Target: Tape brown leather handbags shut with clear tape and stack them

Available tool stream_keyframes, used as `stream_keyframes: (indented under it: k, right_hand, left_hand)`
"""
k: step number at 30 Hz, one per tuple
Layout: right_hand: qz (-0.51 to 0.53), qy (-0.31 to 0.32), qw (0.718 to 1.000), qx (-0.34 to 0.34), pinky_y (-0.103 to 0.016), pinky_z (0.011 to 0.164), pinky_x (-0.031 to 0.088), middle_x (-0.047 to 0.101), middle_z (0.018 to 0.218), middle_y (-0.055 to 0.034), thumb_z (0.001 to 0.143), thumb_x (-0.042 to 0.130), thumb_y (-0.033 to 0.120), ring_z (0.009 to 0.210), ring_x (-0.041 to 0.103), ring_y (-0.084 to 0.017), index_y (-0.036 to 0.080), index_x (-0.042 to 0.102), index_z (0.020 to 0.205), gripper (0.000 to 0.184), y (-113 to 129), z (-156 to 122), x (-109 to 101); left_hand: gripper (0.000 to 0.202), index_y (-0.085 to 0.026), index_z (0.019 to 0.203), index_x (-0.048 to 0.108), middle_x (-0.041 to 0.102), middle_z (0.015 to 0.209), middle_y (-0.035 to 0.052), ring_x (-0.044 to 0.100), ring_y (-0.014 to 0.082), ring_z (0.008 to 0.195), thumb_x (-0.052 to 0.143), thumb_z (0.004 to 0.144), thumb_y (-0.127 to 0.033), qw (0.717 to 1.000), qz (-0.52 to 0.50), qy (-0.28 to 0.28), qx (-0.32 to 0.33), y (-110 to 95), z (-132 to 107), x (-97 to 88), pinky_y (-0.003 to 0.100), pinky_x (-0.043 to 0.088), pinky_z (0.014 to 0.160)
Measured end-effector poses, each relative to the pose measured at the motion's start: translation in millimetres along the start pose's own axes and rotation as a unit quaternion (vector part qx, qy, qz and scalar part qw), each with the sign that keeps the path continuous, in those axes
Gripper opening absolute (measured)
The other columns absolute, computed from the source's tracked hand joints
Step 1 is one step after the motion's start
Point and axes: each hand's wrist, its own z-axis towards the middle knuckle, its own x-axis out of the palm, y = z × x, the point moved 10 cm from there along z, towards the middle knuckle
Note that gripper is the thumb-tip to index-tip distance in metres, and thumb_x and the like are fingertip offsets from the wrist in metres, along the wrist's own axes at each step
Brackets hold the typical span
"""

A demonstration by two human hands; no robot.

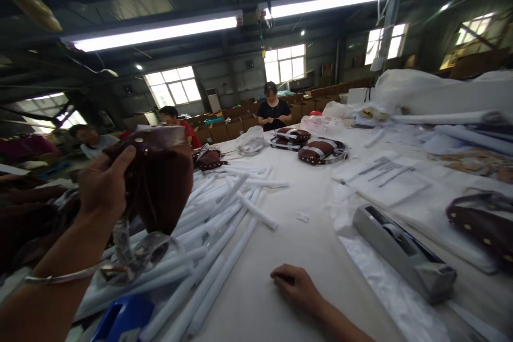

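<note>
My left hand (106,184) is raised at the left, closed on the upper edge of a dark brown leather bag (162,181) with metal studs. The bag hangs over a heap of white rolled tubes (224,224), and a strap in clear wrapping (146,254) dangles below it. Low in the middle, my right hand (298,288) rests at the white tabletop (288,240) with its fingers loosely curled in. No object shows in it. A small white label (302,217) lies farther forward on the table.
A grey tape dispenser (401,251) stands right of my right hand; a blue dispenser (124,318) sits at lower left. Brown bags (323,150) lie ahead, another brown bag (484,224) at far right. White plastic bags (385,179) cover the right side. Several people work beyond.
</note>
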Motion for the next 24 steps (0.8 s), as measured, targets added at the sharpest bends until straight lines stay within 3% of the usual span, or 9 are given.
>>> stream_keyframes:
  k: [3, 5, 7, 10, 12, 15, 19, 21, 24]
  right_hand:
    - [0.222, 0.006, 0.965, 0.14, -0.046, 0.093, 0.052, 0.069, 0.122, -0.0129, 0.083, 0.057, 0.072, 0.103, 0.069, -0.028, 0.023, 0.063, 0.127, 0.065, -8.3, -9.4, -0.6]
    - [0.383, 0.03, 0.904, 0.19, -0.049, 0.097, 0.051, 0.059, 0.139, -0.014, 0.086, 0.044, 0.079, 0.112, 0.066, -0.028, 0.028, 0.046, 0.143, 0.076, 6.2, -22.9, 4.3]
    - [0.478, 0.062, 0.857, 0.181, -0.053, 0.102, 0.047, 0.056, 0.143, -0.0139, 0.089, 0.035, 0.08, 0.117, 0.064, -0.028, 0.028, 0.044, 0.145, 0.077, 34.3, -36.3, 3.3]
    - [0.522, 0.038, 0.843, 0.125, -0.056, 0.107, 0.042, 0.062, 0.136, -0.0132, 0.092, 0.033, 0.076, 0.123, 0.06, -0.031, 0.021, 0.06, 0.131, 0.072, 61.5, -56.4, -18.8]
    - [0.522, -0.023, 0.846, 0.106, -0.054, 0.11, 0.041, 0.067, 0.129, -0.0121, 0.093, 0.035, 0.073, 0.124, 0.059, -0.031, 0.019, 0.068, 0.118, 0.067, 55.7, -75.8, -39.7]
    - [0.491, -0.08, 0.856, 0.138, -0.047, 0.109, 0.043, 0.069, 0.126, -0.0076, 0.094, 0.043, 0.068, 0.122, 0.061, -0.027, 0.024, 0.07, 0.112, 0.055, 22.5, -121.5, -58.4]
    - [0.276, -0.054, 0.911, 0.302, -0.038, 0.081, 0.059, 0.076, 0.107, -0.0079, 0.083, 0.061, 0.068, 0.095, 0.072, -0.027, 0.025, 0.075, 0.096, 0.047, -21.7, -201.4, -68.5]
    - [0.107, -0.073, 0.94, 0.314, -0.035, 0.063, 0.059, 0.076, 0.084, -0.0074, 0.079, 0.067, 0.067, 0.068, 0.071, -0.024, 0.022, 0.073, 0.082, 0.045, -11.0, -222.3, -92.7]
    - [-0.103, -0.167, 0.965, 0.172, -0.037, 0.068, 0.06, 0.074, 0.078, -0.0054, 0.086, 0.061, 0.063, 0.063, 0.069, -0.022, 0.024, 0.073, 0.088, 0.041, 60.3, -206.3, -129.6]
  left_hand:
    - [0.067, -0.023, 0.131, 0.055, 0.07, 0.108, -0.0019, 0.066, 0.022, 0.084, 0.058, 0.081, -0.068, 0.972, -0.222, 0.072, -0.033, -50.5, -41.9, -7.7, 0.042, 0.061, 0.072]
    - [0.072, -0.023, 0.124, 0.061, 0.072, 0.093, -0.0022, 0.066, 0.023, 0.076, 0.069, 0.069, -0.07, 0.955, -0.245, 0.163, -0.046, -71.9, -69.0, -3.0, 0.042, 0.061, 0.068]
    - [0.071, -0.02, 0.109, 0.068, 0.07, 0.077, -0.0016, 0.066, 0.0244, 0.071, 0.075, 0.059, -0.069, 0.926, -0.206, 0.314, -0.027, -85.2, -99.6, 14.6, 0.043, 0.06, 0.066]
    - [0.049, -0.02, 0.101, 0.074, 0.073, 0.09, 0.0004, 0.068, 0.0277, 0.091, 0.074, 0.07, -0.058, 0.813, -0.108, 0.565, 0.095, -91.8, -165.4, 45.7, 0.046, 0.057, 0.087]
    - [0.036, -0.027, 0.109, 0.074, 0.073, 0.112, -0.001, 0.065, 0.027, 0.108, 0.067, 0.082, -0.049, 0.759, -0.047, 0.628, 0.162, -73.0, -200.5, 60.4, 0.043, 0.05, 0.102]
    - [0.037, -0.032, 0.115, 0.071, 0.073, 0.117, -0.0017, 0.065, 0.0266, 0.111, 0.064, 0.084, -0.051, 0.787, 0.006, 0.6, 0.142, -13.7, -227.0, 85.6, 0.038, 0.051, 0.102]
    - [0.049, -0.027, 0.117, 0.071, 0.071, 0.125, 0.003, 0.061, 0.0318, 0.122, 0.06, 0.081, -0.058, 0.897, 0.017, 0.439, 0.053, 54.6, -259.5, 89.0, 0.046, 0.045, 0.11]
    - [0.051, -0.026, 0.123, 0.067, 0.068, 0.13, 0.0045, 0.059, 0.0302, 0.126, 0.054, 0.086, -0.058, 0.91, 0.001, 0.414, 0.024, 57.8, -294.4, 85.5, 0.046, 0.043, 0.112]
    - [0.059, -0.028, 0.143, 0.051, 0.049, 0.151, 0.0058, 0.043, 0.0269, 0.141, 0.056, 0.089, -0.054, 0.881, -0.031, 0.465, 0.078, 19.9, -351.9, 93.1, 0.046, 0.033, 0.119]
